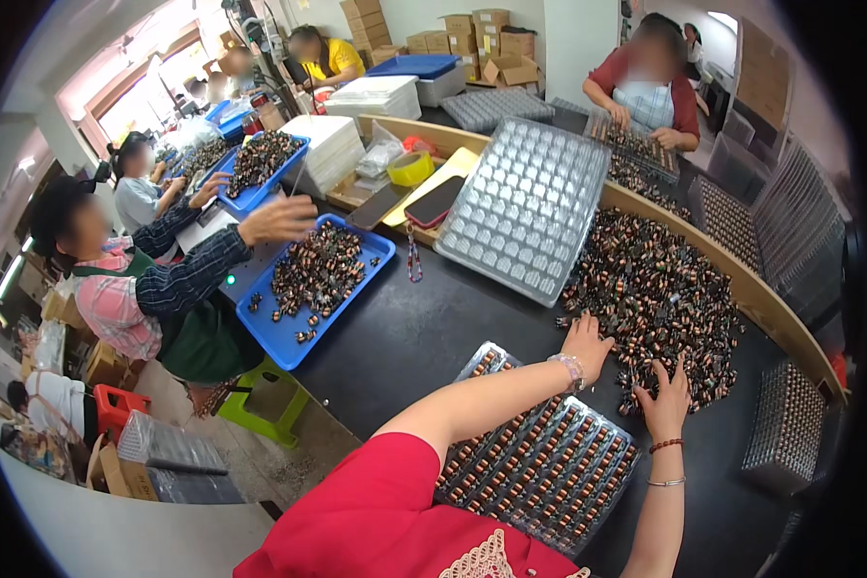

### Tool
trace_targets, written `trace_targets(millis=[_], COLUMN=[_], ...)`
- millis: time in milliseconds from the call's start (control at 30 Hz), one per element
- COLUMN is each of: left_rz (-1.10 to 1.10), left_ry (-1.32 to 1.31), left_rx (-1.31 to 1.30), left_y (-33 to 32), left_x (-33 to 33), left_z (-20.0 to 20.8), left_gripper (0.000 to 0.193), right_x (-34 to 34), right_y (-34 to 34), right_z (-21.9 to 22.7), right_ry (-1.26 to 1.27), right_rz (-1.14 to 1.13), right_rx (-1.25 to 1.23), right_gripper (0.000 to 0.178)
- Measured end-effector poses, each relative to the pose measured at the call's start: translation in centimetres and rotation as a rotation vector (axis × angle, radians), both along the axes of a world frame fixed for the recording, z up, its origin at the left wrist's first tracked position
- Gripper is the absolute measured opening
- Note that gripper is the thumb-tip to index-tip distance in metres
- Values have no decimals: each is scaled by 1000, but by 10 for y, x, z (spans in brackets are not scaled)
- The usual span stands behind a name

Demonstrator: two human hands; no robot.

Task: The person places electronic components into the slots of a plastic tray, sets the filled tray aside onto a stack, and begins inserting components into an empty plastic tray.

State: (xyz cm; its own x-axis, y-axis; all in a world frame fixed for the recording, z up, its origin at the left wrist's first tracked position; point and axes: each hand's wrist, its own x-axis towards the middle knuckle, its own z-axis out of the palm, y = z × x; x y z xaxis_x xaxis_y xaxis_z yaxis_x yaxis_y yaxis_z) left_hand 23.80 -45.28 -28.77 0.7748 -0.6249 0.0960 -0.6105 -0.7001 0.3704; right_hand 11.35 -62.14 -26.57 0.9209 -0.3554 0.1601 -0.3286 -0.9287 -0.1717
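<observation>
Both hands, the left hand [586, 339] and right hand [667, 393] with fingers spread, rake the coil pile [655, 289] far right on the black table [395, 337], while the near tray [539, 462] sits largely filled and the far tray [525, 207] empty.

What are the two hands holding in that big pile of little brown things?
It cannot be told. The left hand and right hand rest fingers-down on the pile of small coil parts; any grip is hidden.
</observation>
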Motion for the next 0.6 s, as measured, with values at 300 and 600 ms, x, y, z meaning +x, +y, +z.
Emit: trace_targets(millis=[300, 600], left_rz=[-70, -77], left_ry=[-17, -136], left_rx=[93, 38], left_y=[-3, -23], left_x=[0, -18], left_z=[5, -11], left_gripper=[33, 22], right_x=[1, -7], right_y=[10, -8], right_z=[20, 1], right_ry=[18, -37], right_rz=[94, 100], right_rx=[-7, 13], right_gripper=[58, 63])
